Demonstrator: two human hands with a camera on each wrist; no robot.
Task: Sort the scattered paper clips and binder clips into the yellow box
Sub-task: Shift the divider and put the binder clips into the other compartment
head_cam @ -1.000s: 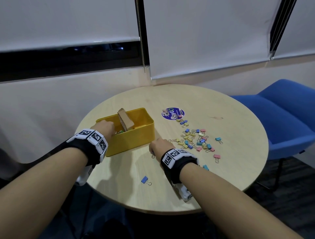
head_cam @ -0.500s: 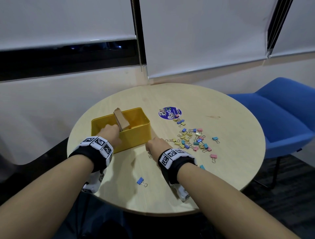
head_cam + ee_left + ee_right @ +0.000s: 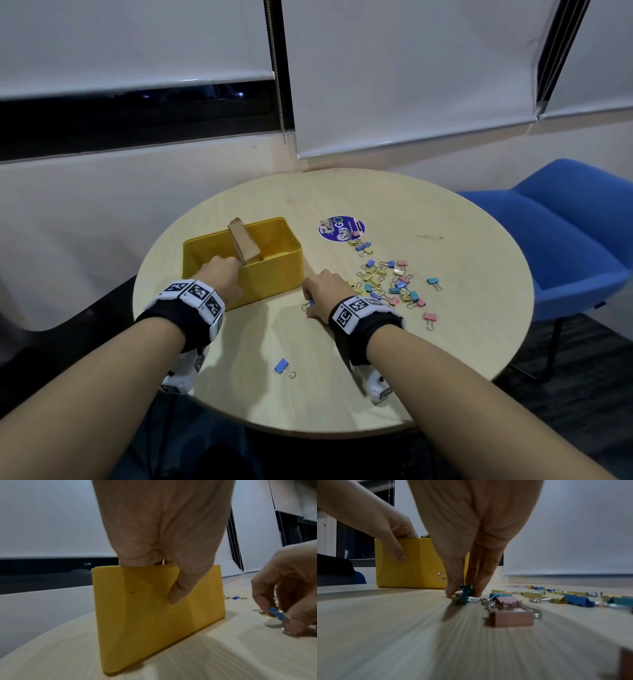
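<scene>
The left hand (image 3: 222, 277) gripped the yellow box (image 3: 274, 274) rim, long axis running toward the right hand (image 3: 322, 291), which pinched a blue binder clip (image 3: 278, 613).

I'm looking at an office or small mtg room: round light-wood worktop (image 3: 445, 342), blue upholstered chair (image 3: 565, 246) beside it, white roller blinds (image 3: 394, 85) w/ bead cords over a dark window, dark carpet floor. Coloured binder clips (image 3: 387, 281) and a round sticker (image 3: 337, 229) lie on the worktop.
</scene>
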